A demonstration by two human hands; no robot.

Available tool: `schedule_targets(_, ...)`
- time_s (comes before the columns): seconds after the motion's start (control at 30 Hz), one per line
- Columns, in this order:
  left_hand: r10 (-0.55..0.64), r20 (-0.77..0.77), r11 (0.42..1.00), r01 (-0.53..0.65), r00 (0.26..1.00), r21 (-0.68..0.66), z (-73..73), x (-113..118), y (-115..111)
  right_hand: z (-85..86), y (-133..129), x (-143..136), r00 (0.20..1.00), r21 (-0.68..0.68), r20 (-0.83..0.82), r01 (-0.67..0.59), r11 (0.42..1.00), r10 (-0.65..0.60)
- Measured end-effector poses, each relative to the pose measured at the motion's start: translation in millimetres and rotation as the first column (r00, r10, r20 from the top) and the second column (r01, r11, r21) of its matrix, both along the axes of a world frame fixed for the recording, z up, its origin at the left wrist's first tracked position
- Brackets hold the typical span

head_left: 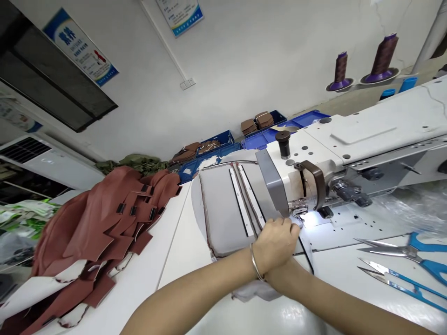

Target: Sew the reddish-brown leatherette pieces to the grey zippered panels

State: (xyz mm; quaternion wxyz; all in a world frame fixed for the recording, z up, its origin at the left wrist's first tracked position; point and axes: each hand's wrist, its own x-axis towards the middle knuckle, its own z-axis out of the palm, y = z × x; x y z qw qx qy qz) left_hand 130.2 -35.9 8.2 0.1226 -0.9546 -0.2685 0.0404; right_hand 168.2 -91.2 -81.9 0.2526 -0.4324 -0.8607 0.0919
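A sewn piece (223, 209) with a light grey underside, brown edges and black-and-white strips lies across the table, its right side by the needle area of a white sewing machine (307, 186). My left hand (275, 242), with a silver bangle on its wrist, is closed with curled fingers on the piece's edge, just in front of the lit presser foot (298, 211). My right hand (279, 275) crosses beneath the left one at the same edge. Its fingers are hidden behind my left hand.
Blue-handled scissors (408, 251) and thread snips (398, 279) lie at the right. A pile of reddish-brown cut pieces (115, 218) covers the left side. Blue crates (223, 139) with brown pieces stand by the wall. Brown thread cones (384, 56) stand behind the machine.
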Motion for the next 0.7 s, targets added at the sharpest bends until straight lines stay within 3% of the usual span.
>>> schedule_targets(0.13,-0.054,-0.112,0.998,0.053,0.992,-0.013,-16.0,8,11,12.5,-34,67,0.998,0.087,0.032,-0.053,0.995,0.050)
schedule_targets(0.17,-0.089,-0.159,0.996,0.087,0.983,-0.020,-20.8,10,14,14.5,-43,88,0.997,0.200,0.062,-0.064,0.978,0.052)
schedule_targets(0.23,-0.156,-0.227,0.987,0.158,0.961,-0.010,-29.5,14,15,14.2,-58,125,0.987,0.288,0.158,-0.058,0.956,0.013)
schedule_targets(0.3,-0.190,-0.254,0.980,0.199,0.948,0.010,-35.1,17,10,8.6,-67,144,0.972,0.362,0.233,-0.103,0.927,0.017)
schedule_targets(0.47,-0.091,-0.274,0.996,0.092,0.958,-0.008,-37.8,29,-7,-4.9,-66,132,0.986,0.454,0.164,-0.103,0.885,0.030)
schedule_targets(0.7,0.108,-0.277,0.990,-0.128,0.955,-0.055,-46.0,52,-17,5.9,-57,128,0.975,0.488,0.218,-0.145,0.861,0.040)
